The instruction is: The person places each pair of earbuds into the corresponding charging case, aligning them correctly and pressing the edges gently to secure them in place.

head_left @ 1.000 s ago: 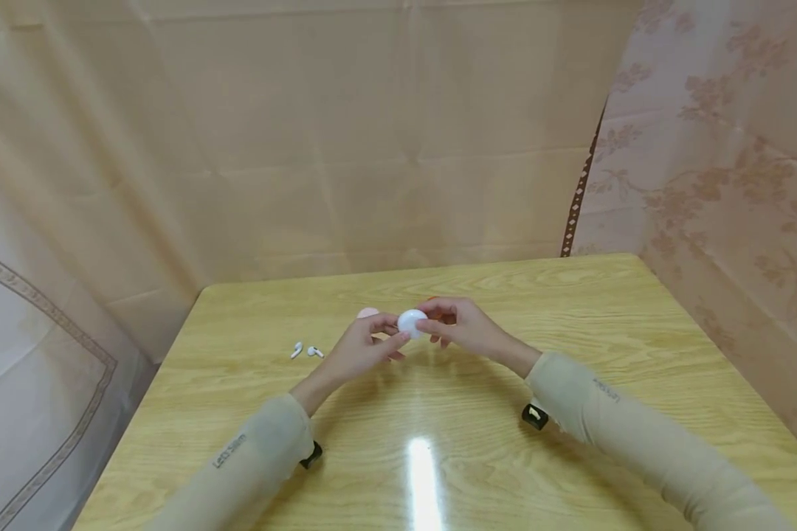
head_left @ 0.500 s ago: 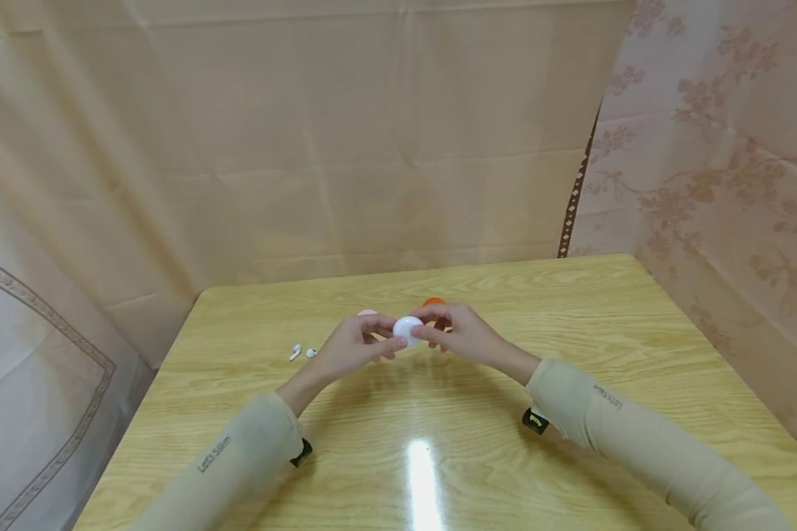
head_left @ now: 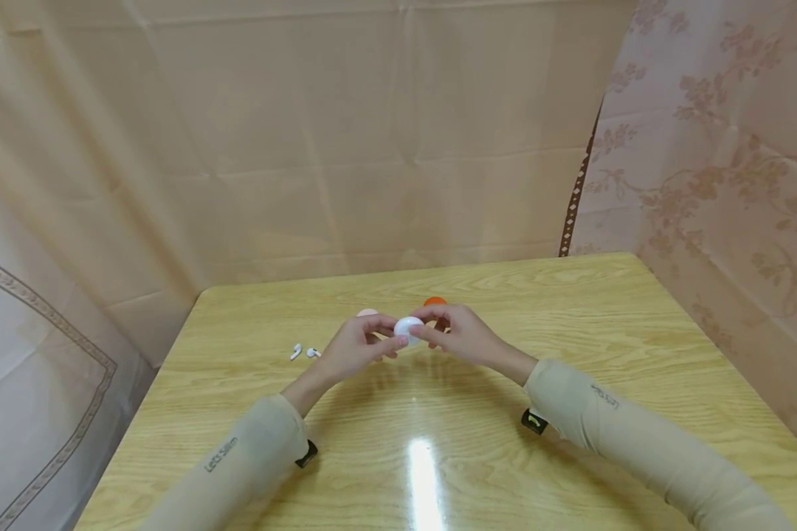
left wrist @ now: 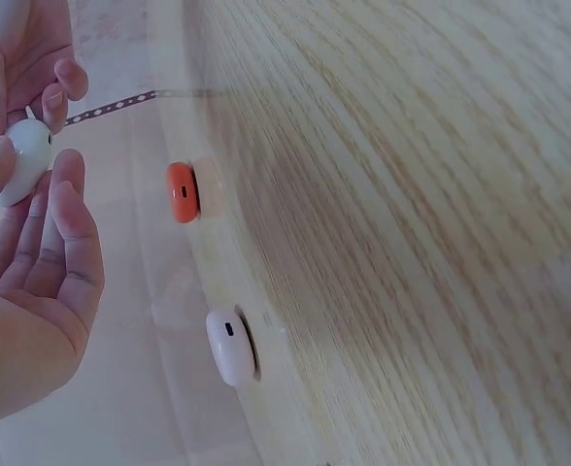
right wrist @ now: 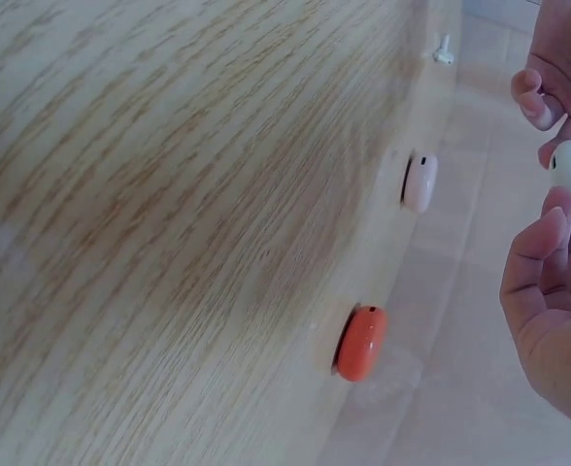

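Note:
A glossy white earbud charging case is held above the table between both hands. My left hand pinches its left side with thumb and fingers. From the other side my right hand grips it, thumb across the face turned toward me. A small dark port shows on the white case in the left wrist view. Fingers cover parts of it, and I cannot tell whether its lid is raised. Beyond the hands lie a pale pink case and an orange case, both on the table.
Two white earbuds, one farther left and one partly behind my left hand, lie on the wooden table. Beige curtain hangs behind the far edge, with a floral curtain at right.
Both hands have come slightly nearer and left with the white case, uncovering more of the orange case. Over the last half second they barely move.

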The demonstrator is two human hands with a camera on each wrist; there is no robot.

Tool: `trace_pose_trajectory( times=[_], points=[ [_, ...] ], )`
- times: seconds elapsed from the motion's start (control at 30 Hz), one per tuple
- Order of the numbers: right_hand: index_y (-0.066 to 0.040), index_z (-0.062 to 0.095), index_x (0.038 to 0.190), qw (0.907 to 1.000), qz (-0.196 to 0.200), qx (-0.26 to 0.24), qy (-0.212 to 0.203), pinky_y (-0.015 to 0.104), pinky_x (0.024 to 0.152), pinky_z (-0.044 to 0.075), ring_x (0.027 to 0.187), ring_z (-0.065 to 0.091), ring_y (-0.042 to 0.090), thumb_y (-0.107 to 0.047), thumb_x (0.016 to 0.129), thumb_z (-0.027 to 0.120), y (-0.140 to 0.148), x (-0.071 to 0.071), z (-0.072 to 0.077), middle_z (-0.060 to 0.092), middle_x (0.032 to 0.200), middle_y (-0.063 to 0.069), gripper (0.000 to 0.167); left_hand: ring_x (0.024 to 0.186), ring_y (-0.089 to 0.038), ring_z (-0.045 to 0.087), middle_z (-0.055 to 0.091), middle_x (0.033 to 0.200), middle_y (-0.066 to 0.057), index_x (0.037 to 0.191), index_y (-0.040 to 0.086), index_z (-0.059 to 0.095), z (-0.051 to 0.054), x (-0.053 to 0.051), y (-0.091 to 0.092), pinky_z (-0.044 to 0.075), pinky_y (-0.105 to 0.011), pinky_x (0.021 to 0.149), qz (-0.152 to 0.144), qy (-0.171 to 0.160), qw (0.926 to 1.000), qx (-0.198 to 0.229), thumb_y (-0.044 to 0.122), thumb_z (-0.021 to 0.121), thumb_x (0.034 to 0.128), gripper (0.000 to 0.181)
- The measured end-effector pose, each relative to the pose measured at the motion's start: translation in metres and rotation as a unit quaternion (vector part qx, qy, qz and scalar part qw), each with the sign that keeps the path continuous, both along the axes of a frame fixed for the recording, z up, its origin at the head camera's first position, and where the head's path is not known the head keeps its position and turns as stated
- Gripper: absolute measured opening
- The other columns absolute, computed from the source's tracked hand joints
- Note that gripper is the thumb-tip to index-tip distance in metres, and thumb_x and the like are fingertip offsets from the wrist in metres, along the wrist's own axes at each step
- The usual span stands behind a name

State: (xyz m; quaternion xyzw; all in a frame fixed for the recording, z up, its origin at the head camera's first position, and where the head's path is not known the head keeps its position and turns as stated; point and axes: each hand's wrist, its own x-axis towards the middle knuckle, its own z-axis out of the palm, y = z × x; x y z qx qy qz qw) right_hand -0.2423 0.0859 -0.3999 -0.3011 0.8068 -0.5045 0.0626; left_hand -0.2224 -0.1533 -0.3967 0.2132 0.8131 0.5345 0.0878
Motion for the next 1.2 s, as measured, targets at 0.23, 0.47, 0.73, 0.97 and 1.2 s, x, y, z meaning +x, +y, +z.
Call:
trace_pose_trajectory(
  times=[0.23,0.47,0.73,0.97,1.2],
  points=[
    [-0.012,0.073,0.118,0.9999,0.004,0.004,-0.013,0.029,0.059,0.050,0.080,0.062,0.043,-0.030,0.099,0.068,0.0025,-0.0011,0.0019,0.069,0.102,0.001,0.026,0.086,-0.044,0.070,0.065,0.109,-0.010,0.117,0.006,0.072,0.0006,0.0010,0.0017,0.055,-0.059,0.072,-0.006,0.001,1.0000,0.000,0.021,0.074,0.0954,0.026],
    [-0.012,0.073,0.117,0.9997,0.008,0.001,-0.022,0.028,0.059,0.050,0.079,0.062,0.045,-0.030,0.099,0.069,0.0040,-0.0018,0.0029,0.070,0.101,0.000,0.026,0.085,-0.045,0.070,0.068,0.107,-0.009,0.118,0.006,0.072,0.0012,0.0030,0.0028,0.055,-0.061,0.074,-0.008,0.001,1.0000,0.002,0.020,0.073,0.0959,0.026],
    [-0.009,0.072,0.119,0.9998,0.005,0.001,-0.019,0.029,0.059,0.052,0.080,0.064,0.045,-0.028,0.100,0.068,0.0055,-0.0017,0.0017,0.071,0.105,0.002,0.027,0.083,-0.042,0.070,0.069,0.106,-0.010,0.118,0.005,0.072,-0.0011,0.0028,0.0049,0.057,-0.053,0.072,-0.003,0.010,0.9999,0.002,0.020,0.073,0.0957,0.027],
    [-0.009,0.072,0.120,0.9995,0.001,-0.006,-0.032,0.029,0.058,0.051,0.081,0.065,0.045,-0.029,0.100,0.067,0.0049,-0.0019,0.0014,0.071,0.105,0.002,0.029,0.084,-0.045,0.069,0.069,0.104,-0.006,0.116,0.008,0.073,-0.0013,0.0034,0.0035,0.057,-0.053,0.071,-0.003,0.011,0.9999,0.002,0.023,0.074,0.0950,0.025],
    [-0.007,0.072,0.119,0.9979,-0.006,-0.011,-0.063,0.040,0.064,0.053,0.084,0.065,0.045,-0.034,0.101,0.066,0.0049,-0.0007,0.0035,0.070,0.101,0.004,0.033,0.082,-0.044,0.068,0.069,0.106,-0.006,0.115,0.008,0.073,-0.0011,0.0047,0.0041,0.057,-0.055,0.072,-0.008,0.022,0.9997,0.006,0.023,0.076,0.0939,0.026]
  ],
)
